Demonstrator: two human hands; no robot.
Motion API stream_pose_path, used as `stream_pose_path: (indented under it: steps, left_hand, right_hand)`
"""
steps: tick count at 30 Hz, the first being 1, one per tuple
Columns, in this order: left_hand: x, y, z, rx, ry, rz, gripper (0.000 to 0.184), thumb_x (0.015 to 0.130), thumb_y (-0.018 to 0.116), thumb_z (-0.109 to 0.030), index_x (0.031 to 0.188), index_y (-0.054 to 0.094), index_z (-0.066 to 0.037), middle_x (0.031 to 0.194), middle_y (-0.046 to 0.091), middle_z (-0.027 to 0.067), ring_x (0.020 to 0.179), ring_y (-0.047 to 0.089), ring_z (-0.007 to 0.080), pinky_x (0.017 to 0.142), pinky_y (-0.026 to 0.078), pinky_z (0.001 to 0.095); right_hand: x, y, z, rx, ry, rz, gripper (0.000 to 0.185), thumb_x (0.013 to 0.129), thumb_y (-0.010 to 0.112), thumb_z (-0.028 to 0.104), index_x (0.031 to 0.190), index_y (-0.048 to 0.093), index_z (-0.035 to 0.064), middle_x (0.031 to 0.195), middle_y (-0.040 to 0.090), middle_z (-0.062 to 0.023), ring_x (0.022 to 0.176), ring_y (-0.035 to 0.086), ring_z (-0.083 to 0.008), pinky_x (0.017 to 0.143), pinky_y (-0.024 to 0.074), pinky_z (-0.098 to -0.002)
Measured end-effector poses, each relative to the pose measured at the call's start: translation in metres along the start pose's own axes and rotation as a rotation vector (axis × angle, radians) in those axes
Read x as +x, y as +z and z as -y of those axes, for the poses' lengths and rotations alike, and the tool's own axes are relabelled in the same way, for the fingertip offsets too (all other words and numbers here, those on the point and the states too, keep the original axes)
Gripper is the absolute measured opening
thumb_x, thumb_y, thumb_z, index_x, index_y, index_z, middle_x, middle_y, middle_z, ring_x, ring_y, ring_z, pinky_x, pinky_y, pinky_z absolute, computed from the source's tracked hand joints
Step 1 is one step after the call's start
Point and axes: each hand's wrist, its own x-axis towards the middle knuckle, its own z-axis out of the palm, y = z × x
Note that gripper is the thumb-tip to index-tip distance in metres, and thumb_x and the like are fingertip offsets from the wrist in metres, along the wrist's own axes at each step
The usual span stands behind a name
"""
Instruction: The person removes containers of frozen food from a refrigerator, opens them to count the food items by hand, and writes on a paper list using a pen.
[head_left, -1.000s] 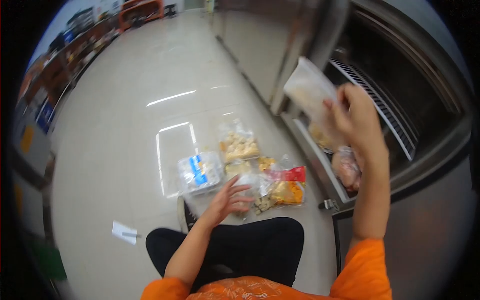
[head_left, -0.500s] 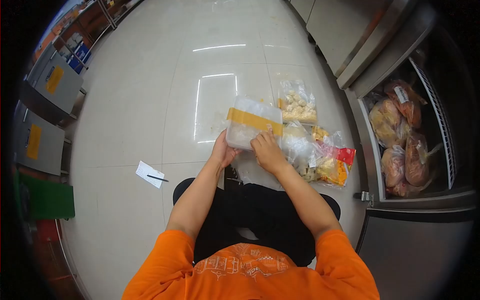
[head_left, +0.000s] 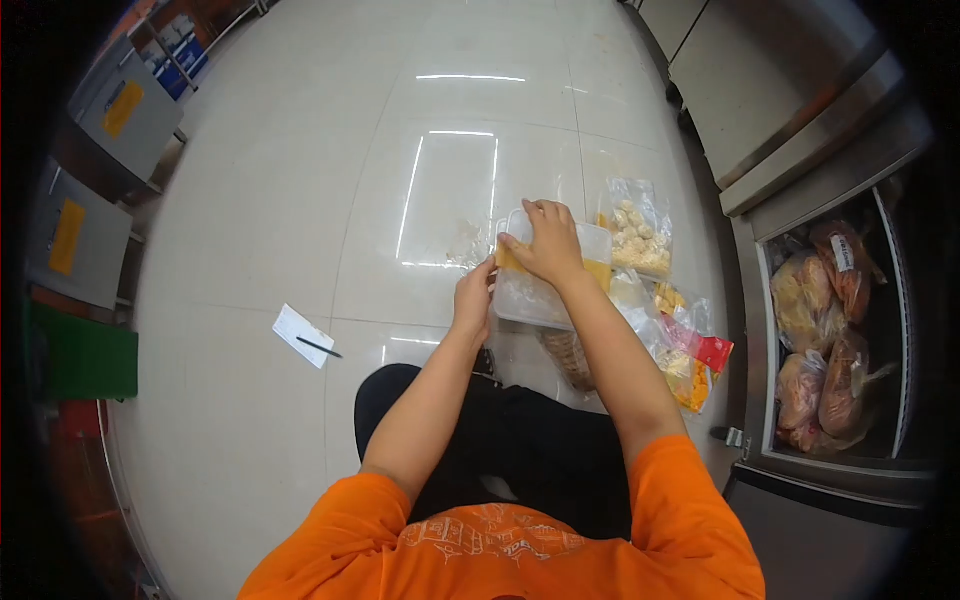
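A translucent plastic box (head_left: 530,298) with a yellow band across its lid is between my hands, above the floor in front of my knees. My left hand (head_left: 475,295) grips its left side, fingers wrapped at the edge. Across the lid lies my right hand (head_left: 548,240), its fingers on the upper left part near the yellow band. Just right of the box is a clear bag of pale chunks (head_left: 640,240). Below that, a bag with orange pieces and a red label (head_left: 700,350) lies among other clear bags. A brownish bag (head_left: 568,358) shows partly under my right forearm.
At the right, an open steel fridge (head_left: 755,330) holds several bagged meat pieces (head_left: 800,300), with its door (head_left: 820,540) low down. White paper (head_left: 300,335) with a black pen (head_left: 319,346) lies on the floor at left. Steel cabinets (head_left: 150,120) and a green bin (head_left: 85,350) stand farther left.
The view has shifted. My right hand, earlier holding a pale bag at the fridge, came to the box and moved from its near edge up across the lid. My left hand took hold of the box.
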Motion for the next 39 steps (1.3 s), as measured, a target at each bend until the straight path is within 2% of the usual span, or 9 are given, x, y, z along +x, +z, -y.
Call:
stream_pose_path:
  steps: [5, 21, 24, 27, 30, 33, 34, 37, 39]
  left_hand:
    - [0.011, -0.014, 0.009, -0.409, -0.123, 0.325, 0.075, 0.103, 0.039, -0.061, 0.144, 0.05, 0.001, 0.141, 0.055, 0.0153, 0.13, 0.052, 0.0288, 0.115, 0.036, 0.0421]
    - [0.006, 0.004, 0.01, -0.216, -0.027, 0.469, 0.11, 0.095, 0.012, -0.084, 0.159, 0.026, 0.003, 0.162, 0.035, 0.0173, 0.151, 0.03, 0.0279, 0.124, 0.022, 0.0384]
    - [0.012, -0.002, 0.011, -0.315, -0.078, 0.421, 0.103, 0.098, 0.013, -0.079, 0.16, 0.024, 0.002, 0.164, 0.032, 0.0169, 0.152, 0.029, 0.0275, 0.125, 0.021, 0.0385]
    - [0.014, 0.005, 0.014, -0.128, 0.05, 0.359, 0.08, 0.109, 0.034, -0.057, 0.16, 0.024, 0.003, 0.163, 0.034, 0.0173, 0.15, 0.034, 0.0242, 0.123, 0.026, 0.0364]
    - [0.009, 0.012, 0.023, 0.3, 0.285, 0.279, 0.062, 0.109, 0.052, -0.025, 0.158, 0.028, 0.006, 0.156, 0.045, 0.018, 0.139, 0.048, 0.0201, 0.115, 0.036, 0.0315]
    - [0.02, 0.013, 0.04, 0.306, 0.422, 0.193, 0.057, 0.103, 0.058, -0.008, 0.154, 0.036, 0.009, 0.144, 0.058, 0.0177, 0.127, 0.059, 0.0176, 0.105, 0.045, 0.0275]
    - [0.023, 0.012, 0.046, 0.327, 0.438, 0.165, 0.055, 0.103, 0.058, -0.008, 0.152, 0.039, 0.009, 0.141, 0.061, 0.0179, 0.124, 0.061, 0.0176, 0.103, 0.046, 0.0274]
    - [0.016, 0.016, 0.041, 0.394, 0.468, 0.085, 0.052, 0.102, 0.059, -0.01, 0.148, 0.046, 0.01, 0.133, 0.067, 0.0188, 0.117, 0.065, 0.0178, 0.098, 0.049, 0.0276]
    - [0.017, 0.013, 0.041, 0.439, 0.465, 0.048, 0.051, 0.101, 0.061, -0.011, 0.146, 0.048, 0.009, 0.13, 0.068, 0.0197, 0.114, 0.067, 0.0182, 0.097, 0.05, 0.0282]
  right_hand:
    - [0.011, 0.037, 0.002, -0.008, 0.189, 0.006, 0.043, 0.076, 0.082, 0.031, 0.105, 0.063, 0.0054, 0.113, 0.057, -0.014, 0.114, 0.047, -0.0353, 0.097, 0.0391, -0.0487]
    - [0.018, 0.041, -0.006, 0.245, 0.213, -0.19, 0.026, 0.068, 0.073, 0.015, 0.088, 0.057, 0.0092, 0.093, 0.058, -0.0078, 0.097, 0.052, -0.0324, 0.091, 0.0394, -0.0476]
    - [0.036, 0.025, -0.002, 0.34, 0.197, -0.175, 0.021, 0.069, 0.071, 0.013, 0.083, 0.058, 0.007, 0.086, 0.061, -0.0095, 0.09, 0.055, -0.0332, 0.086, 0.0438, -0.0461]
    - [0.046, -0.006, 0.004, 0.431, 0.305, -0.067, 0.015, 0.069, 0.069, 0.011, 0.076, 0.057, 0.0045, 0.078, 0.063, -0.0123, 0.082, 0.057, -0.0344, 0.078, 0.0483, -0.0445]
    - [0.046, -0.025, 0.003, 0.424, 0.285, -0.032, 0.019, 0.071, 0.069, 0.011, 0.071, 0.051, 0.0022, 0.065, 0.051, -0.007, 0.062, 0.049, -0.0174, 0.058, 0.0429, -0.0331]
    - [0.038, -0.042, 0.004, 0.374, 0.255, -0.043, 0.018, 0.071, 0.067, 0.008, 0.071, 0.05, 0.0025, 0.063, 0.048, -0.0047, 0.061, 0.045, -0.0141, 0.057, 0.0409, -0.031]
    - [0.035, -0.048, 0.004, 0.359, 0.232, -0.06, 0.017, 0.072, 0.066, 0.008, 0.072, 0.05, 0.0026, 0.064, 0.048, -0.0048, 0.061, 0.045, -0.0141, 0.057, 0.0409, -0.031]
    - [0.035, -0.096, 0.013, 0.324, 0.223, -0.057, 0.009, 0.071, 0.064, 0.007, 0.072, 0.056, 0.0016, 0.07, 0.06, -0.0141, 0.073, 0.058, -0.0319, 0.068, 0.0483, -0.0411]
    - [0.03, -0.139, 0.014, 0.226, 0.238, -0.112, 0.013, 0.072, 0.065, 0.007, 0.073, 0.053, 0.0012, 0.066, 0.053, -0.0113, 0.069, 0.053, -0.0244, 0.066, 0.0458, -0.0349]
